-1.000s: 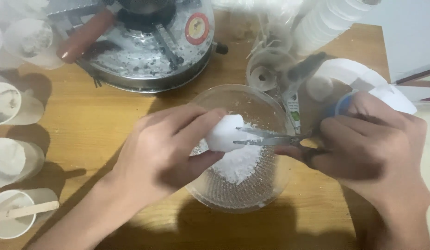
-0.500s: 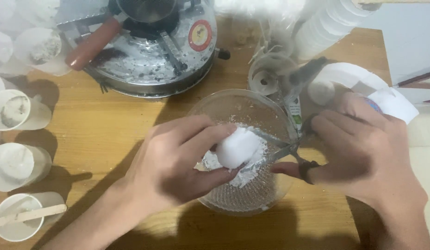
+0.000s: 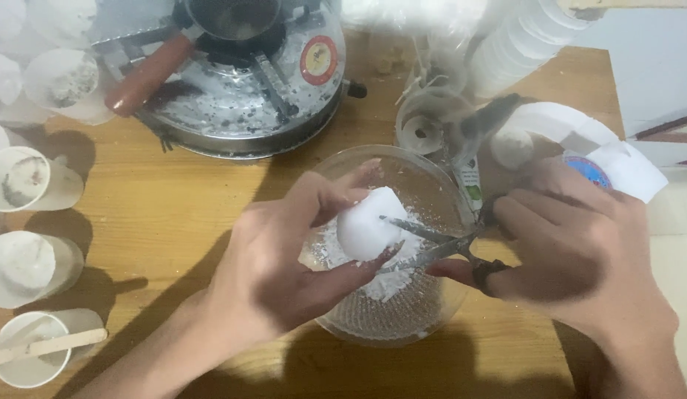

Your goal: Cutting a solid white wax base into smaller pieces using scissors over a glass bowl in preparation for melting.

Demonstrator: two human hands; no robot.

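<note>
A white lump point(image 3: 365, 225), rounded and chalky, sits at the centre of the frame, pinched between the thumb and fingers of the left hand point(image 3: 284, 258) and held just above a clear glass bowl point(image 3: 343, 166). White shavings point(image 3: 384, 277) lie heaped in the bowl beneath it. From the right, a pair of scissors point(image 3: 424, 240) reaches in with its blades parted, their tips touching the lump's right side. The right hand point(image 3: 572, 251) is closed around the scissors' dark handles, fingers through the loops, at the bowl's right rim.

The bowl stands on a wooden table point(image 3: 173, 199). Above it, in the upper left of the frame, is a round metal stove point(image 3: 240, 96) flecked with white, with a dark pot point(image 3: 232, 15) on top and a reddish handle point(image 3: 147, 70) slanting left. Down the left edge stand several white cups point(image 3: 29, 177), the lowest with a wooden stick point(image 3: 48, 346) laid across it. In the upper right are a stack of white cups point(image 3: 521, 44), a small tube point(image 3: 469, 177) and folded white paper point(image 3: 624, 166).
</note>
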